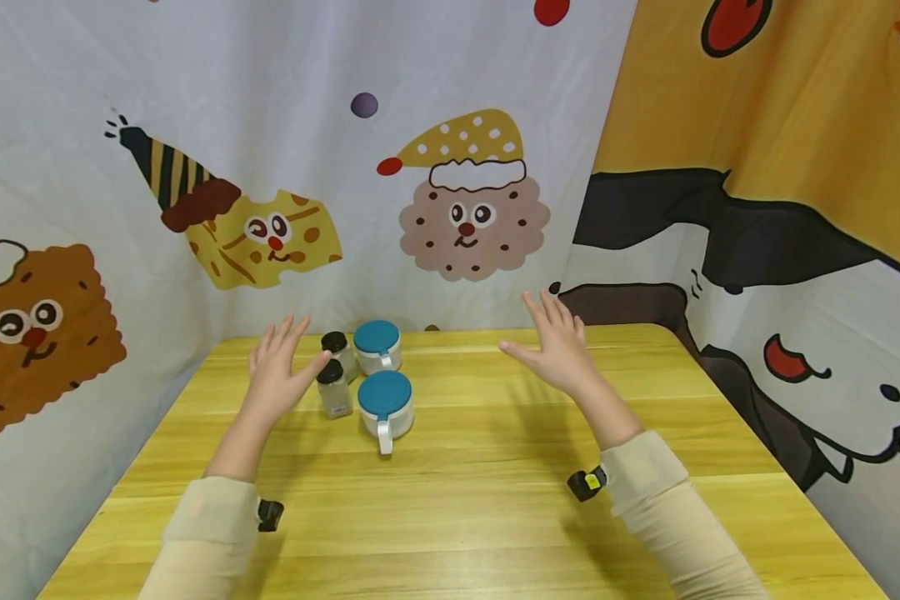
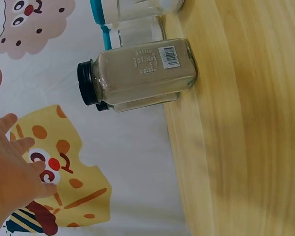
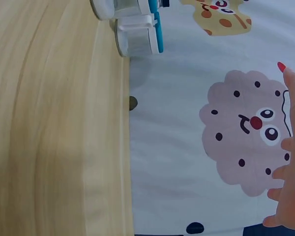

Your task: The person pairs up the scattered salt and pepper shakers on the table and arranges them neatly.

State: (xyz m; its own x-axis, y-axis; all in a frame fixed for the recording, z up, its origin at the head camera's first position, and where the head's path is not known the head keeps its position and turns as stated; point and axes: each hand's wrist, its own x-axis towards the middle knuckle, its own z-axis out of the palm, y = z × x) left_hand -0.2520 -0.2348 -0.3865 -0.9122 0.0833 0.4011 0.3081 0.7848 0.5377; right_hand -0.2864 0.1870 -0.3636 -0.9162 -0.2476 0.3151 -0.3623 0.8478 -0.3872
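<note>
My left hand [image 1: 280,379] is held above the table with its fingers spread, just left of two square glass jars with black lids. The nearer jar [image 1: 335,397] carries a barcode label, plain in the left wrist view on the jar [image 2: 147,69]; the farther jar [image 1: 348,367] stands partly behind it. To their right are two clear containers with blue lids and white handles, a front container [image 1: 396,423] and a back container [image 1: 378,360]. Over the right half of the table hovers my right hand [image 1: 558,350], fingers straight and apart, touching nothing.
The wooden table [image 1: 480,517] reaches back to a white curtain [image 1: 270,67] printed with cartoon food. At the right hangs a yellow and white printed curtain [image 1: 795,417]. A small black device [image 1: 587,483] sits at my right wrist, another device [image 1: 270,515] at my left.
</note>
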